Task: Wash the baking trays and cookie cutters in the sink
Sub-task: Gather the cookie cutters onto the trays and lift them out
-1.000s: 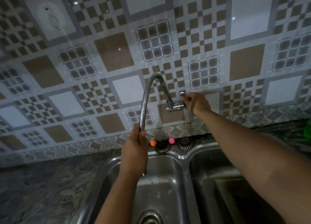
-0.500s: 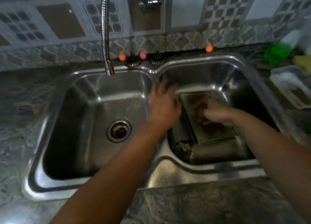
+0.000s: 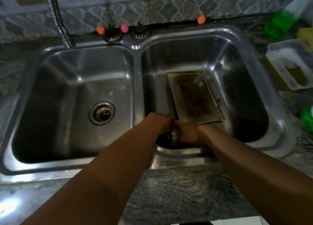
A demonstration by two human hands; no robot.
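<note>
**Both hands down in the right basin, tray waiting**

At far left the flexible faucet hose [image 3: 58,18] hangs over the back rim of the left basin [image 3: 50,116], whose drain [image 3: 102,112] sits bare of dishes. No water visibly runs. Moving right, the left hand [image 3: 161,123] and right hand [image 3: 186,134] meet low in the near corner of the right basin [image 3: 237,59], around something small and metallic (possibly a cookie cutter, too dark to name); whether the fingers pinch it or merely touch cannot be told. Just beyond them the baking tray [image 3: 196,96] lies on the basin floor, soiled brown.

The risk, as I judge it: the spout points into the other basin, so rinsing needs the hose swung over; thin cutter edges could nick fingers working unseen in shadow.

The sink is stainless steel, set in dark mottled stone. A patterned tile wall stands behind. Rightmost stand a green bottle [image 3: 282,20] and a white plastic tub [image 3: 281,55].
</note>
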